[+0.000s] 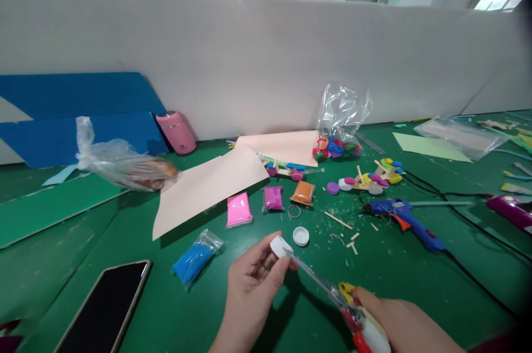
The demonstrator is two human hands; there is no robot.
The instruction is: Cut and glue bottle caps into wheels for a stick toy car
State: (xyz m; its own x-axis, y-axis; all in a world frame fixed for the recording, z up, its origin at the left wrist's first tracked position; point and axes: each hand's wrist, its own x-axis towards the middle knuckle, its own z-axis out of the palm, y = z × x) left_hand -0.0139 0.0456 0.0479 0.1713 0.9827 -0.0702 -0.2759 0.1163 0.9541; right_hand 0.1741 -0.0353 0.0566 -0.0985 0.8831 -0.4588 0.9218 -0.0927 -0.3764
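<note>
My left hand (253, 284) pinches a small white bottle cap (280, 246) between thumb and fingers, above the green table. In my right hand (399, 308) is a pair of scissors (320, 281) with red and yellow handles, its narrow metal blade reaching left to the cap's rim. Part of the handles is hidden by my fingers. Just beyond the held cap, another white cap (301, 236) lies on the table. Near it are a thin ring (294, 211) and packets of pink clay (239, 209), purple clay (273, 198) and orange clay (303, 193).
A blue glue gun (403, 220) with its cord lies right, near wood scraps (353, 243). Small stick-and-cap models (374, 178) stand behind. At left are a phone (106, 308), a blue clay packet (195, 261), pinkish paper (211, 187) and a pink tumbler (177, 132).
</note>
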